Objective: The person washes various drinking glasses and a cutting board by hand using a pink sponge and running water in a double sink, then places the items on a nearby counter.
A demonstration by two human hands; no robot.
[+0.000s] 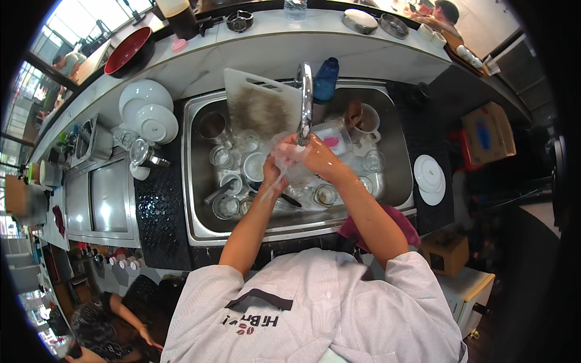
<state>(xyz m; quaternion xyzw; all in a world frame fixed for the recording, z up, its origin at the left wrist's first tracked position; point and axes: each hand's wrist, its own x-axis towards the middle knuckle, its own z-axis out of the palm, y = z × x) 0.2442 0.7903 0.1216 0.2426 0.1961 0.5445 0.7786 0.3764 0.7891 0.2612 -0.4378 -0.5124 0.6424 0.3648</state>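
Both my hands meet under the chrome faucet (306, 90) in the middle of a steel sink (195, 227). Water runs over my left hand (273, 170) and my right hand (317, 156). Blur and splashing hide whether a clear thing is between the fingers. Below and left of them lie several wet glasses (225, 206), a white cup (254, 167) and a dark-handled utensil (290, 200). Right of my hands are a clear plastic container (333, 136) with something pink in it and a white mug (368, 120). A stained white cutting board (263, 106) leans at the back.
A blue bottle (327, 79) stands behind the faucet. White plates and bowls (147, 109) are stacked at left, more plates (429, 179) at right. A maroon cloth (399, 222) hangs over the front edge. Another person's arm (131, 317) shows at lower left.
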